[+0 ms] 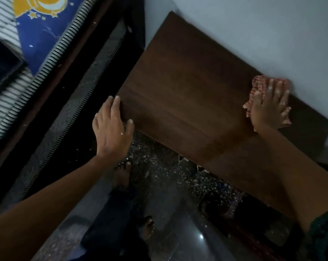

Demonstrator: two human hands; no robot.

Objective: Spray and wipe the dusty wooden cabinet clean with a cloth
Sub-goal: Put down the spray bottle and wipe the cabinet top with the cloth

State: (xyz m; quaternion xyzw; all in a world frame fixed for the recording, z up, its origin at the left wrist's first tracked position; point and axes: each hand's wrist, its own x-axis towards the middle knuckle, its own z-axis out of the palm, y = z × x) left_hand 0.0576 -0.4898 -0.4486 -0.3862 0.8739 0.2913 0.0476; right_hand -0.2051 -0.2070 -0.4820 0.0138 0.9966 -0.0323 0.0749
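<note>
Presses the red-checked cloth (258, 85) flat under the right grip (270, 105), fingers straight and spread, nothing curled round the fabric, at the right of the frame. Pins that cloth on the back strip of the cabinet (187, 91) top, just beside the pale wall (244, 34). Rests the left grip (112, 127), likewise open, on the near corner of the same top at centre left, fingertips lying over the edge and holding nothing. Looks like the wiping step, with no spray bottle in view. To do it well: spread the palm weight evenly to drag the whole cloth, not just its leading fold; draw long overlapping strokes from the wall side toward the front edge; tuck the loose corners under the palm to avoid streaks; refold to a fresh face once soiled. Brace the corner with the left grip against any rocking. Mind the whitish flecks on the fingers, dust or spray, cannot tell which. Below, at lower centre, a speckled floor (159, 176) and bare feet (122, 176); at upper left, a bed (39, 34) with a blue sheet.
</note>
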